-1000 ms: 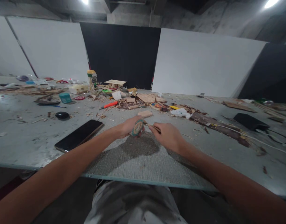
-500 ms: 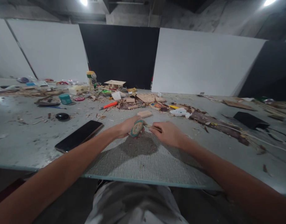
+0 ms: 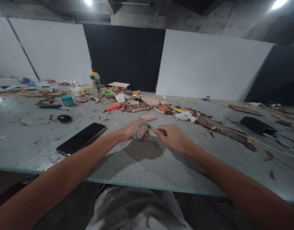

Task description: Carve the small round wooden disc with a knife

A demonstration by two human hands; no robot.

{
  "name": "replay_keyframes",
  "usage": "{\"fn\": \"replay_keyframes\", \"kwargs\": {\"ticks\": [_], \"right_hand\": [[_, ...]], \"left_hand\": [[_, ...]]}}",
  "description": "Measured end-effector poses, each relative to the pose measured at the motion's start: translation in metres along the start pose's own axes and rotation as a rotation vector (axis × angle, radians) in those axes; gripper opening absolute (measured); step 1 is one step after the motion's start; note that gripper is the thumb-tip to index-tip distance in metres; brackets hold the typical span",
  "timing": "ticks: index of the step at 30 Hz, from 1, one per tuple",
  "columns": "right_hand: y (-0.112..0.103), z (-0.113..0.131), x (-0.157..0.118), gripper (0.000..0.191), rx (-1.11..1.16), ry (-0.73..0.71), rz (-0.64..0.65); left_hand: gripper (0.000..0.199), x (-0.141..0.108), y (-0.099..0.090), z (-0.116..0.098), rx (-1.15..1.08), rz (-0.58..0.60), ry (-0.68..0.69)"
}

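Your L hand (image 3: 130, 131) was curled around a small oval tan piece w/ a teal rim (image 3: 141, 131), held tilted above the grey textured tabletop (image 3: 137, 172). Your R hand (image 3: 172, 135) pinched a thin brown-handled tool (image 3: 151, 128), tip pointing at the piece's R side; couldn't tell if it was actually touching. A flat rectangular black phone (image 3: 82, 139) lay L of your L hand, w/ a pale rounded wooden block (image 3: 149, 117) just behind that hand. Farther back, an orange-red slim cutter (image 3: 113, 107) lay near wood shavings (image 3: 124, 109); off R were a long dark-brown bark strip (image 3: 223, 131) & a boxy black case (image 3: 256, 125).
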State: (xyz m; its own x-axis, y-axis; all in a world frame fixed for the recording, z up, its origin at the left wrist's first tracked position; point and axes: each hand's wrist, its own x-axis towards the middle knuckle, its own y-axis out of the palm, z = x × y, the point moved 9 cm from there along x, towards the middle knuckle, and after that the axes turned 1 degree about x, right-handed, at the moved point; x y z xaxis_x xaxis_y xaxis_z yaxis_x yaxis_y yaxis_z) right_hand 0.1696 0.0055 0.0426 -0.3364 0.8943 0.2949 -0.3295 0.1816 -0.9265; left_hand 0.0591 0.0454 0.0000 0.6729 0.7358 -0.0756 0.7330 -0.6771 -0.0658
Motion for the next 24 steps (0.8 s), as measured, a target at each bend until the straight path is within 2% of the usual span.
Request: {"fn": "replay_keyframes", "kwargs": {"ticks": [5, 9, 12, 15, 21, 24], "right_hand": [[0.001, 0.001, -0.001, 0.037, -0.022, 0.002, -0.012], [0.003, 0.002, -0.002, 0.036, 0.006, 0.003, -0.009], [0.011, 0.0, 0.001, 0.04, 0.103, 0.015, 0.061], [0.021, -0.003, 0.002, 0.044, 0.174, 0.033, 0.166], [0.005, 0.004, -0.002, 0.036, 0.005, -0.011, 0.051], [0.004, 0.012, -0.009, 0.035, -0.048, -0.032, 0.105]], "left_hand": [[0.045, -0.004, -0.001, 0.0, -0.011, -0.062, -0.075], [0.038, -0.005, 0.002, -0.003, 0.025, -0.056, -0.047], [0.026, -0.002, 0.003, -0.006, 0.13, -0.021, 0.034], [0.021, 0.0, -0.001, -0.003, 0.215, -0.036, 0.036], [0.024, 0.0, 0.001, -0.005, 0.142, 0.005, 0.043], [0.031, 0.0, -0.005, -0.001, 0.038, -0.042, -0.019]]}}
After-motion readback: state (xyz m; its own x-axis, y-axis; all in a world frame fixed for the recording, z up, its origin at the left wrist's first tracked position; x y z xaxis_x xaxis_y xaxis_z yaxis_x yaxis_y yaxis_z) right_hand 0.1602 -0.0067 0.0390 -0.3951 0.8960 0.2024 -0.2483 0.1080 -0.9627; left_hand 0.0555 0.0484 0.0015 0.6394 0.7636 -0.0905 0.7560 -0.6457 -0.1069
